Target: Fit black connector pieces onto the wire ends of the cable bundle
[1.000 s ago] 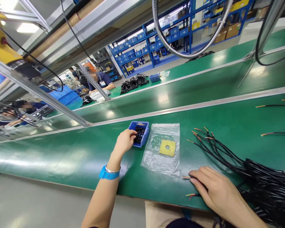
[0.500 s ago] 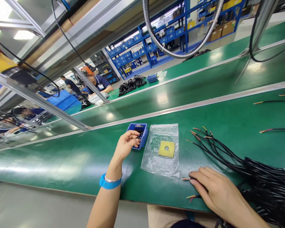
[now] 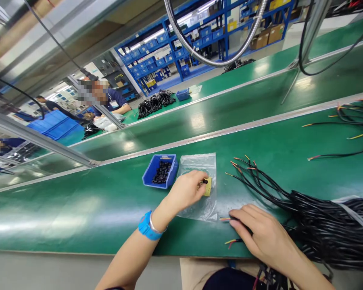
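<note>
My left hand [image 3: 189,189] is closed, pinching a small black part [image 3: 205,181] above the yellow square pad [image 3: 208,187]. The pad shows beside the fingertips, over the clear plastic bag [image 3: 196,209]. To the left, the blue bin [image 3: 169,182] holds many small black parts [image 3: 161,173]. My right hand [image 3: 258,227] pinches a black cable, its thin coloured wires [image 3: 225,218] sticking out past the fingertips toward the left. Just below lies another cable end [image 3: 231,241] with yellow and red wires.
A thick bundle of black cables [image 3: 329,229], bound with a white band, lies at right. Loose cable ends fan out [image 3: 254,173] over the green bench [image 3: 87,201]. A metal rail [image 3: 193,138] runs along its back. Across it sits a person [image 3: 117,100]. A metal hose [image 3: 211,60] hangs above.
My left hand has moved from the blue bin rightward to above the yellow pad, carrying a small black part. My right hand still holds the cable. The camera view has shifted somewhat.
</note>
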A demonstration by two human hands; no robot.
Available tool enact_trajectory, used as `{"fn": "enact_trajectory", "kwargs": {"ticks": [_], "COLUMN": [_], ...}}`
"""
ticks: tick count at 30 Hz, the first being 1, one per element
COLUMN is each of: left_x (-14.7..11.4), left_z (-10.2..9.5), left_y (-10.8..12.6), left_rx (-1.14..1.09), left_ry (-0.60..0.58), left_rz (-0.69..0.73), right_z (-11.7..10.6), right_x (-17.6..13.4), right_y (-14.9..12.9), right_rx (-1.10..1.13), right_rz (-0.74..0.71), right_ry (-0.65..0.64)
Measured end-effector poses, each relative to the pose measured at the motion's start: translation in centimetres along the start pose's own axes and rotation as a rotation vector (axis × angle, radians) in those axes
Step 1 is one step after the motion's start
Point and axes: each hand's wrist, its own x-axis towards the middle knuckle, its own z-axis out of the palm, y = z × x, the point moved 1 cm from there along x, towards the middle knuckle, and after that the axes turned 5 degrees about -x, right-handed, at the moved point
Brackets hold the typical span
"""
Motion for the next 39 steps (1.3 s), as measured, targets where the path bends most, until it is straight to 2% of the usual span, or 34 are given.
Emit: {"fn": "enact_trajectory", "kwargs": {"ticks": [7,10,13,15,17,19,22,24,27,33,39], "left_x": [1.8,2.0,1.1,-0.4,-2.5,-4.6,-6.6,-7.1,-7.0,-6.7,-6.8], "left_z": [1.0,1.2,1.1,1.2,2.1,3.6,6.3,7.7,8.5,8.3,8.4], "left_y": [0.9,0.7,0.8,1.4,2.2,3.2,4.7,5.5,6.1,6.1,5.6], "left_rx": [0.136,0.110,0.059,-0.192,-0.733,-1.246,-1.574,-1.670,-1.762,-1.768,-1.721], "left_ry": [-0.158,-0.151,-0.092,0.006,0.115,0.155,0.211,0.261,0.340,0.400,0.395], "left_rz": [0.045,0.028,-0.003,-0.074,-0.218,-0.387,-0.509,-0.533,-0.552,-0.543,-0.446], "right_z": [-1.2,-1.6,-2.0,-2.2,-2.4,-2.5,-2.5,-2.5,-2.3,-2.1,-2.3], "right_x": [0.5,0.7,0.8,0.8,0.8,0.6,0.6,0.6,0.7,0.7,0.9], "right_y": [-0.3,-0.4,-0.6,-0.7,-0.8,-0.9,-0.9,-1.0,-0.9,-0.9,-1.0], "right_rx": [0.123,0.152,0.176,0.204,0.239,0.271,0.290,0.281,0.266,0.253,0.247], "right_rz": [0.025,0.045,0.031,0.015,0.005,0.008,-0.004,-0.022,-0.025,-0.029,-0.004], "right_ry": [0.229,0.254,0.294,0.347,0.397,0.421,0.407,0.384,0.357,0.310,0.322]}}
